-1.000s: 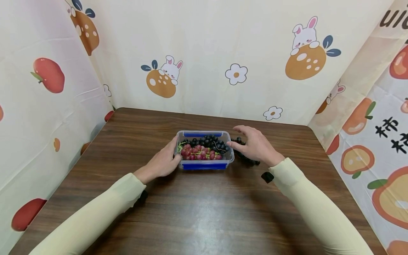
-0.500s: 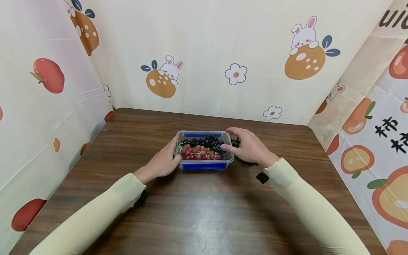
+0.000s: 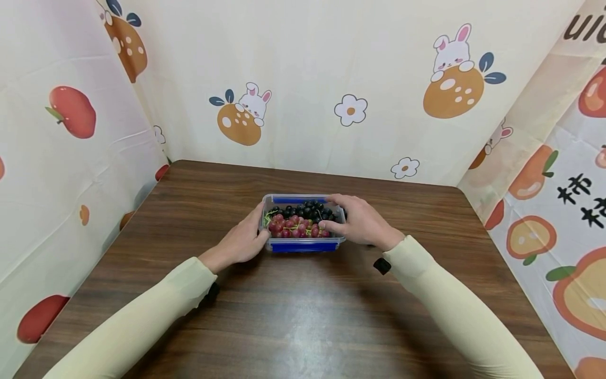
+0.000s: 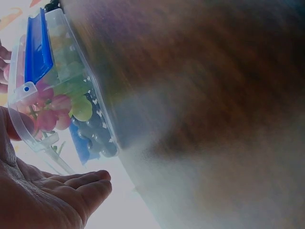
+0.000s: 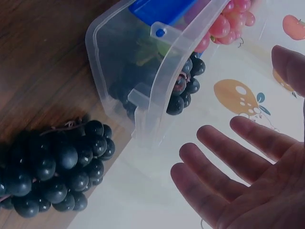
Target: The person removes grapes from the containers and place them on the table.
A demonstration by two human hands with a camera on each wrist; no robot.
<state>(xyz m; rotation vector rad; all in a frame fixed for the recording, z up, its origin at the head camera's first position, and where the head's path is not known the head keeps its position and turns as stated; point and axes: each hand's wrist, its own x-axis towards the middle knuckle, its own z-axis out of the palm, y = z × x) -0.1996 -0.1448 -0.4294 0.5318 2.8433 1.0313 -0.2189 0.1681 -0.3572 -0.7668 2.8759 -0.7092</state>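
Observation:
A clear plastic food container (image 3: 303,246) with blue clips stands on the table. It holds a bunch of red grapes (image 3: 294,227) at the front and black grapes (image 3: 310,209) behind. My left hand (image 3: 240,238) rests against the container's left end, thumb by the near corner and fingers fairly straight in the left wrist view. Above the container's right end hovers my right hand (image 3: 362,221), fingers spread and holding nothing. Another bunch of black grapes (image 5: 57,164) lies on the table beside the right end; my right hand hides most of it in the head view.
The brown wooden table (image 3: 293,316) reaches back to a fabric curtain (image 3: 303,79) printed with rabbits, fruit and flowers. More printed fabric hangs at the left and right sides.
My right hand has moved left, from above the loose black grapes to over the container's right end. My left hand and the container have stayed in place.

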